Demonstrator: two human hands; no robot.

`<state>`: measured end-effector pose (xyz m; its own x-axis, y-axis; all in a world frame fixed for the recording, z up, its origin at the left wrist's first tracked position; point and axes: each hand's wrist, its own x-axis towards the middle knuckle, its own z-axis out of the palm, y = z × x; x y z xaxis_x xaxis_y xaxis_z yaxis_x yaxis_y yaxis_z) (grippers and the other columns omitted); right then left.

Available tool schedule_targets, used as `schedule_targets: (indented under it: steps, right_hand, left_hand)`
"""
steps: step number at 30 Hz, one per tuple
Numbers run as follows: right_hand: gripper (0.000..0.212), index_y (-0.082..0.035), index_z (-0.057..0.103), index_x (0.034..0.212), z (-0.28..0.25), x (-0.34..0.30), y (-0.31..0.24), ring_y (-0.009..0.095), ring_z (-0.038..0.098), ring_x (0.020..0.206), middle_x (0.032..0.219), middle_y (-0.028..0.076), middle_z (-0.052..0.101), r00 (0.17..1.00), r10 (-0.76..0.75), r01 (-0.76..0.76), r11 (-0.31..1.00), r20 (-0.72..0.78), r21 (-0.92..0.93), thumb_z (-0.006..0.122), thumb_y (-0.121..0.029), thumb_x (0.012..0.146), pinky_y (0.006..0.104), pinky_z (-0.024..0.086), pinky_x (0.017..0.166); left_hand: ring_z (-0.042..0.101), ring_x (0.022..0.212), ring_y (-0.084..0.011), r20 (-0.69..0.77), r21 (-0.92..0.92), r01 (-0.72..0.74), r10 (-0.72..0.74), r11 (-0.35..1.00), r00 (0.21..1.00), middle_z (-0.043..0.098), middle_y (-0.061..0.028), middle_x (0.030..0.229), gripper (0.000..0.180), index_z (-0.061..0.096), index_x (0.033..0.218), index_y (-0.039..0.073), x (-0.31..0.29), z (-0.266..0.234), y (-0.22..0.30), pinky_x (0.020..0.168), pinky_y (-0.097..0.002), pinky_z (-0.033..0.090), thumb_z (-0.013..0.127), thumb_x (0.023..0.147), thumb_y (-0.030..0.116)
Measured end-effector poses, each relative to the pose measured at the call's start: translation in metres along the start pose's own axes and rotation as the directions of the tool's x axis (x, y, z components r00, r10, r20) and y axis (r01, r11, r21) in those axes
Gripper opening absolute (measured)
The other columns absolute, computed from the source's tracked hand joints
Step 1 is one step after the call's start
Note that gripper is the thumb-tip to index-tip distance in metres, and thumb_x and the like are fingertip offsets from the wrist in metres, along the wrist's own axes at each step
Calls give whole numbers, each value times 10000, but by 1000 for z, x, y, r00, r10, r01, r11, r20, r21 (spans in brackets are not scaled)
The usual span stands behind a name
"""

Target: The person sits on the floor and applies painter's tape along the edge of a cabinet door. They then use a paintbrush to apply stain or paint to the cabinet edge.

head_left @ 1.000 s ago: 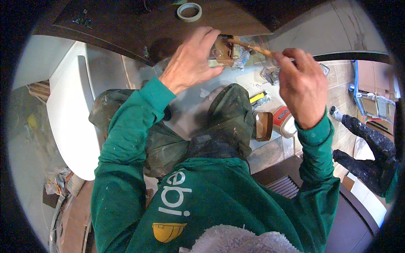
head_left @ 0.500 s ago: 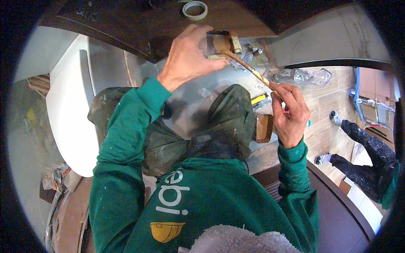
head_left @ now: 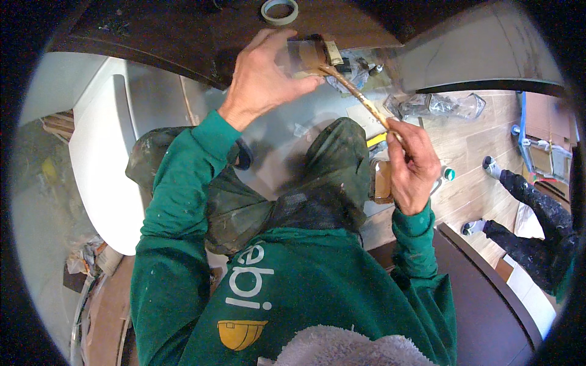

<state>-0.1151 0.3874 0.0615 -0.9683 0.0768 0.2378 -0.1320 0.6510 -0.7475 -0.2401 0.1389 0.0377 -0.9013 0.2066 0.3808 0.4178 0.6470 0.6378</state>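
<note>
Paintbrush [head_left: 342,76], wooden-handled, slanting from upper left to lower right; its broad head lies against the edge of the dark brown board [head_left: 183,36] that spans the top of the view. Left hand [head_left: 268,76] closed around the brush head and ferrule, fingers curled over them, at the board's lower edge. Right hand [head_left: 412,165] pinched shut on the lower end of the handle, well below and to the right of the board. Compared with half a second earlier, the right hand sits lower along the handle line and farther from the board, while the left hand keeps its grasp at the brush head; a second earlier both hands were level and close under the board. Tape roll [head_left: 279,10], pale ring, on top of the board, just above the left hand. Crumpled clear plastic [head_left: 439,105] on the wood-look floor, right of the brush handle. White panel [head_left: 104,165], lower left of the board. Second person's dark-sleeved limb [head_left: 537,213], far right, well apart from both hands.
</note>
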Motion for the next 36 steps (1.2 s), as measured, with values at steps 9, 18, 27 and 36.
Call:
schedule_targets:
  steps: [9, 18, 27, 36]
  right_hand:
    - [211, -13, 682, 1108, 19, -12, 9, 80, 539, 693, 908, 40, 657, 901, 406, -425, 760, 152, 492, 599, -72, 922, 233, 443, 589]
    - [224, -14, 697, 1086, 50, -39, 58, 51, 501, 609, 838, 14, 676, 822, 504, -563, 645, 266, 517, 637, -96, 886, 191, 409, 563]
    - [244, -81, 709, 1056, 193, -31, 105, 335, 650, 858, 927, 173, 668, 928, 266, -319, 929, 261, 187, 627, -146, 836, 385, 515, 780]
    - [244, -69, 718, 1055, 251, -15, 106, 194, 636, 685, 879, 127, 676, 948, 207, -252, 953, 242, 171, 641, -174, 848, 329, 509, 670]
  left_hand:
    - [647, 976, -250, -24, -12, 52, -53, 999, 998, 650, -128, 1078, 724, 636, 1170, 28, 1, -3, 0, 874, -336, 511, 877, 565, 344]
    - [646, 938, -215, -131, 2, 129, -128, 992, 983, 667, -120, 1043, 686, 632, 1159, 1, 38, -53, 11, 877, -318, 503, 874, 604, 323]
    - [623, 938, -190, -150, -118, 131, -147, 984, 978, 636, -125, 1048, 720, 608, 1149, -92, 41, -70, 11, 838, -295, 501, 871, 574, 253]
    - [623, 897, -228, -152, 7, 99, -97, 995, 984, 622, -139, 1003, 723, 610, 1139, -102, 34, -84, -5, 807, -322, 499, 845, 583, 296]
